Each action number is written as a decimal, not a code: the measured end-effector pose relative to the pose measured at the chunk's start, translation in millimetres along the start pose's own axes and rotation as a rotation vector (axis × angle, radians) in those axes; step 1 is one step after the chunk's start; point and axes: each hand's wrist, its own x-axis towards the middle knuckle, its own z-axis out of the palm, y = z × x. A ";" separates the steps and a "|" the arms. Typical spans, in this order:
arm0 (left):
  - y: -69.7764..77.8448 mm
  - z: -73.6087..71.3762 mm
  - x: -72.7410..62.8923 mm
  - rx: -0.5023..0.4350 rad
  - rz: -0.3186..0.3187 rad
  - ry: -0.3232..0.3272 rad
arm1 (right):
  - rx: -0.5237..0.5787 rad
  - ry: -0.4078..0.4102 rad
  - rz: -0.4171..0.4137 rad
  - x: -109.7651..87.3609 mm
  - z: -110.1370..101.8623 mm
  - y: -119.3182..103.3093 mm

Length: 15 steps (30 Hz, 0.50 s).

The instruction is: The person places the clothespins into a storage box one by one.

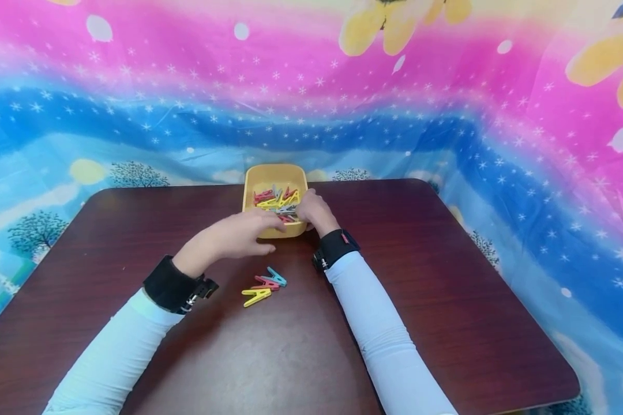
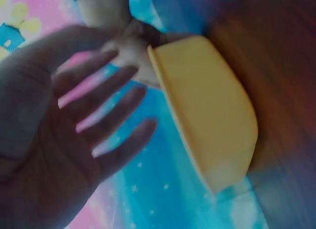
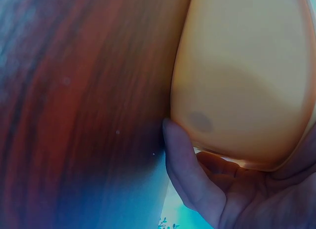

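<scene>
A yellow plastic box (image 1: 276, 173) stands at the far edge of the table, holding clothespins (image 1: 277, 200) in red, yellow and blue-grey. My right hand (image 1: 316, 211) grips the box by its right side; in the right wrist view a digit (image 3: 190, 165) lies against the outer wall and the rest of the hand is at the rim. My left hand (image 1: 241, 235) hovers at the near left of the box, fingers spread and nothing in them. Nearer to me lie a blue clothespin (image 1: 277, 276), a red clothespin (image 1: 266, 283) and a yellow clothespin (image 1: 256, 296), grouped closely.
The dark reddish-brown wooden table (image 1: 446, 323) has rounded corners. Behind it and along its right side hangs a colourful cloth (image 1: 291, 109) printed with snowflakes and trees. Black straps (image 1: 171, 283) with small cameras circle both wrists.
</scene>
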 end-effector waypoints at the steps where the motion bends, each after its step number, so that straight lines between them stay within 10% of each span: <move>1: 1.6 3.0 0.7 -0.030 0.019 -0.047 | 0.003 0.002 -0.004 -0.3 0.1 0.7; 8: 3.3 20.1 4.5 -0.130 -0.002 -0.252 | 0.018 0.000 -0.038 -0.5 -0.4 3.8; 15: 3.5 28.4 6.8 -0.149 -0.051 -0.316 | 0.014 0.005 -0.031 -3.0 2.0 3.0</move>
